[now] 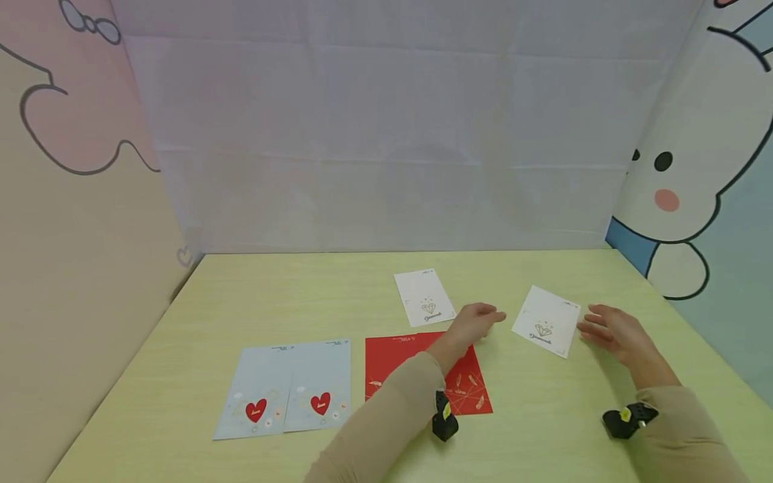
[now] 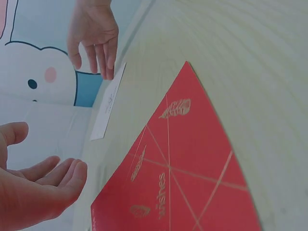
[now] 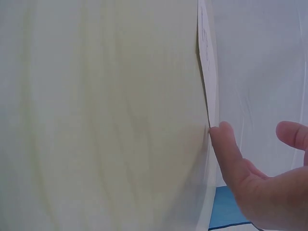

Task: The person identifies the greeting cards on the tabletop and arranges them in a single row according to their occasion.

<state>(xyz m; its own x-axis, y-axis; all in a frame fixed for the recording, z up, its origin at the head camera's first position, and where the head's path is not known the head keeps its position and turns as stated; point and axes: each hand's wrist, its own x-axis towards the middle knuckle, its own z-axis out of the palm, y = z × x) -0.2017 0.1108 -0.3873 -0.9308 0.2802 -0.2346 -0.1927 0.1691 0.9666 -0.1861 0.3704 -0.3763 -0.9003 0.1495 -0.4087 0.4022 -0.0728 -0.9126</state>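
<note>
So, left hand (image 1: 474,325) and right hand (image 1: 619,337) are hanging well apart, both with fingers loose; near white card (image 1: 546,322) is lying on the counter (image 1: 302,295) between them, two o'clock from the red cards (image 1: 471,381); left hand is hovering at that card's nine o'clock, right hand at three, fingertips pointing at its edge, can't tell if touching; far white card (image 1: 425,297) is lying at the red cards' twelve o'clock, blue heart cards (image 1: 272,379) at nine.

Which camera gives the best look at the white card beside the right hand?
The head view: the white card lies fully in sight, diamond drawing included. The left wrist view shows it steeply slanted, beyond a red card; the right wrist view shows only a thin sliver by the right hand.
</note>
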